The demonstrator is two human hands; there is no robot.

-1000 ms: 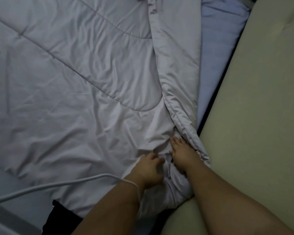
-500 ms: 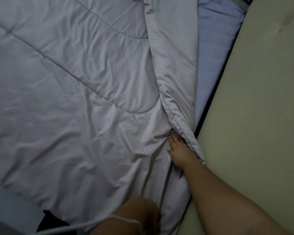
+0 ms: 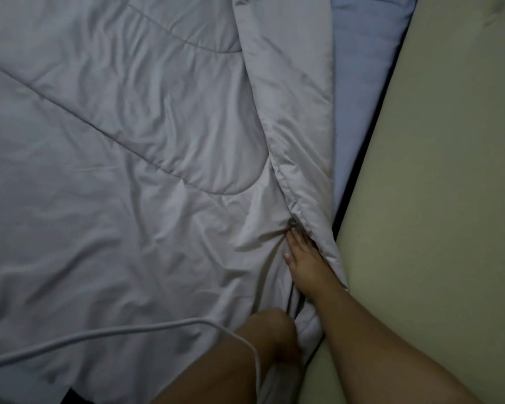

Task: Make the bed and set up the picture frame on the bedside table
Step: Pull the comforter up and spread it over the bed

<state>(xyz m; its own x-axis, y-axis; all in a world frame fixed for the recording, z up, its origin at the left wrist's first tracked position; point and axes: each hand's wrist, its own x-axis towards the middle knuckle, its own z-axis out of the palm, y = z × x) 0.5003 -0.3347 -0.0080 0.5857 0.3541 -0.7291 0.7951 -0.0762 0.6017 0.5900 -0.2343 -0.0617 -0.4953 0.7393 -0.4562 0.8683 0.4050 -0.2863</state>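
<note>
A grey quilted comforter [image 3: 128, 170] covers most of the bed, and its right edge [image 3: 300, 112] is folded back over itself. My right hand [image 3: 302, 258] lies flat in the crease under that fold, fingers stretched out and partly hidden by the cloth. My left hand [image 3: 271, 336] is low in the view, dark and blurred, curled on the comforter's near edge. Neither the picture frame nor the bedside table is in view.
A blue sheet [image 3: 362, 83] shows beside the folded edge at the upper right. A beige padded surface [image 3: 449, 199] runs along the right side, with a dark gap before it. A white cable [image 3: 128, 333] crosses the comforter to my left wrist.
My left hand has pulled back toward me, away from my right hand, along the comforter's near edge. My right hand has stayed in the crease with its fingers straighter.
</note>
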